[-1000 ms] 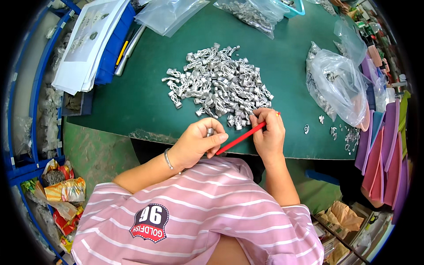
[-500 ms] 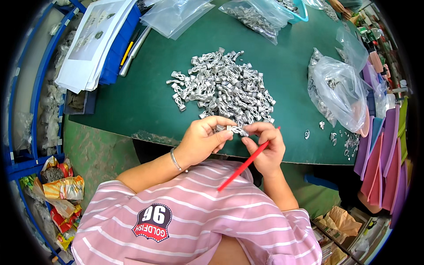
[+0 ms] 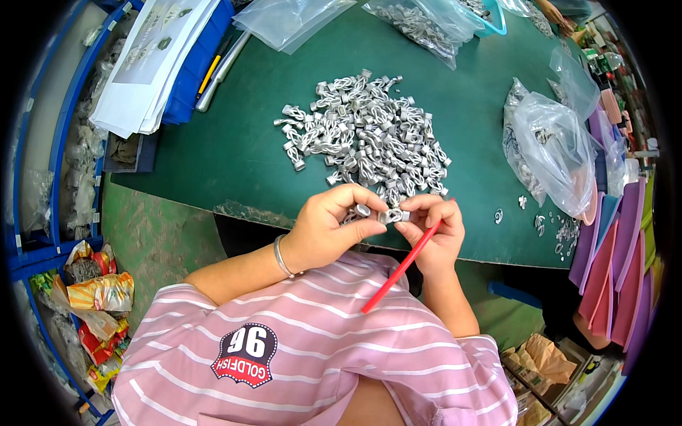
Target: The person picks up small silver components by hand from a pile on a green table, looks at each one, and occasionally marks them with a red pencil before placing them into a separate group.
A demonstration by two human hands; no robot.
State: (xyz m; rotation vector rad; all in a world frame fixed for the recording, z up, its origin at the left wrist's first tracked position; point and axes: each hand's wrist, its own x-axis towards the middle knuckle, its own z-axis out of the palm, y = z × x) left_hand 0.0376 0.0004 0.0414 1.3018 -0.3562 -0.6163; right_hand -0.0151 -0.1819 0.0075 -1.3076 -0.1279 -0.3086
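Evidently, the left hand (image 3: 328, 221) and right hand (image 3: 437, 234) pinch 1 metal fitting (image 3: 395, 215) between their fingers; a light, level grip should suit it, the red stick (image 3: 401, 275) tilted clear. Beyond lies the pile (image 3: 366, 135) on the worktop (image 3: 483, 135).

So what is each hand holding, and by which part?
Left hand: metal pieces, one pinched by its end; right hand: that piece's other end, and a red stick near its upper end.

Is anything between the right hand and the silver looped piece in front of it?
Nothing visible: the right hand is at one end of the silver looped piece; the red stick it holds slants away below.
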